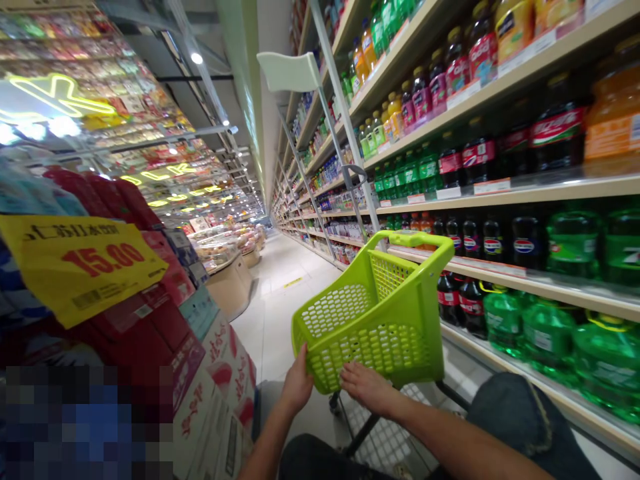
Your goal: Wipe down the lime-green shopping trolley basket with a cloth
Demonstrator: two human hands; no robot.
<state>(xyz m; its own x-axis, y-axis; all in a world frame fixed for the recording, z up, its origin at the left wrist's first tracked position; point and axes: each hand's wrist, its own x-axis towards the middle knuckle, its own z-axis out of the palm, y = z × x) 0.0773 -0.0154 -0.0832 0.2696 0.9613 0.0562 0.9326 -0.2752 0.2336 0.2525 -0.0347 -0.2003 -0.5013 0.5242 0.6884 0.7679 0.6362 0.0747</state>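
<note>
A lime-green plastic shopping cart (373,347) with perforated walls fills the middle of the view, tilted in the picture. My left hand (300,383) grips its near left corner, thumb up against the outer wall, the other fingers mostly hidden. Against the lower edge of the basket's near side rests my right hand (365,385), fingers stretched out and close together, not wrapped round anything I can see. The cart's handle (415,240) is at the far upper right of the basket. Beneath the basket, dark frame legs and a wire lower rack (385,427) show partly.
Shelves of soft-drink bottles (480,243) run along the right, near the cart. Stacked cartons (220,393) and a yellow price sign (85,263) stand on the left. A white folding chair (290,71) is by the shelves. The pale tiled aisle (275,267) stretches ahead. My knees flank the cart's near side.
</note>
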